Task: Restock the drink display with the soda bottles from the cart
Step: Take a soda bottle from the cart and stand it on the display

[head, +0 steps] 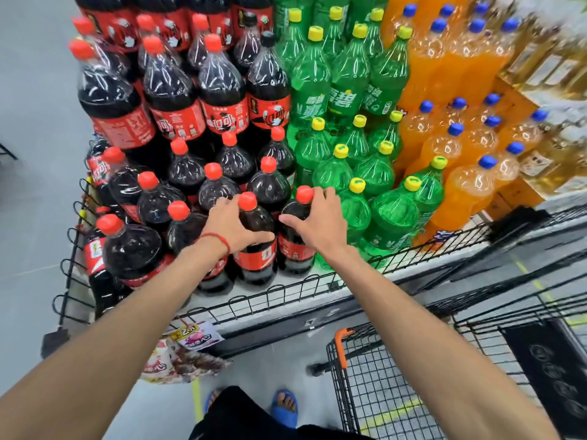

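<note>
Two red-capped cola bottles stand side by side at the front edge of the lower display shelf [286, 289]. My left hand [232, 225] grips the shoulder of the left cola bottle [255, 246]. My right hand [320, 222] grips the neck and shoulder of the right cola bottle [293, 246]. Both bottles are upright and touch each other. The black wire cart [365, 376] with an orange handle stands at the lower right; the part in view holds no bottles.
More cola bottles fill the left of the display, green soda bottles [346, 90] the middle, orange soda bottles [460, 154] the right. A low wire rail [270, 296] edges the shelf. Snack packs [190, 350] hang below it. My feet stand on grey floor.
</note>
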`<state>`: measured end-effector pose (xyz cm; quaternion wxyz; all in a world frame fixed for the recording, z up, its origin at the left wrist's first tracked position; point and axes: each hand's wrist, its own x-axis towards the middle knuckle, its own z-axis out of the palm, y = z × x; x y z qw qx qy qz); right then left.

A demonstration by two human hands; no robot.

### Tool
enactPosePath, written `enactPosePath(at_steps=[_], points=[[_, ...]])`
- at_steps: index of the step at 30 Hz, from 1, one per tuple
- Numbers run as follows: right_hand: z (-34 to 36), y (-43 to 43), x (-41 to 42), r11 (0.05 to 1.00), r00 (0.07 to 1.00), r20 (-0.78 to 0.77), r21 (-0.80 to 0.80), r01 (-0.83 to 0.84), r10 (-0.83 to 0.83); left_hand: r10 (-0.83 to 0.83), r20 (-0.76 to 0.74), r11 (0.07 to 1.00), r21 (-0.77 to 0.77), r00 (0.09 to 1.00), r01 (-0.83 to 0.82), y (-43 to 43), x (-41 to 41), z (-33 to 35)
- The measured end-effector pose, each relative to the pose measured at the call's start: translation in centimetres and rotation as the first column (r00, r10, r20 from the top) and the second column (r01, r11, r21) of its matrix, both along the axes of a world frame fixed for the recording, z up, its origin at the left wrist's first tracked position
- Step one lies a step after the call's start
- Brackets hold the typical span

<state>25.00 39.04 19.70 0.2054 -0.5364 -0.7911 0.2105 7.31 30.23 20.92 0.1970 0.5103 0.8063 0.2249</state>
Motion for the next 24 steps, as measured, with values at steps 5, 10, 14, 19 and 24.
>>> enactPosePath(at_steps=[5,10,14,19,24], points=[[0.4,1.6,0.8,0.981,0.981,-0.035,-0.034,-0.193,0.192,0.027,-0.06,0.991,-0.126,0.998,-0.035,0.7,0.0,1.0],[1.6,3.7,1.7,0.918,0.937,-0.054,-0.191,-0.348,0.344,-0.09,0.04,0.979,-0.182,0.995,0.096,1.2,-1.5,1.7],[0.8,2.7,0.8,0.941,0.964,-0.099,-0.214,-0.262,0.246,-0.113,0.028,0.984,-0.139,0.993,0.115,0.9,-1.3,1.6],[-0.6,1.1,0.0,0.998,0.998,0.021,-0.013,-0.057,0.058,0.017,-0.092,0.999,-0.026,0.996,-0.02,0.5,-0.7,0.5],[0.2,2.7,0.6,0.98,0.98,0.036,-0.042,-0.197,0.198,-0.08,-0.153,0.993,-0.103,0.985,0.065,0.9,-1.2,1.9]])
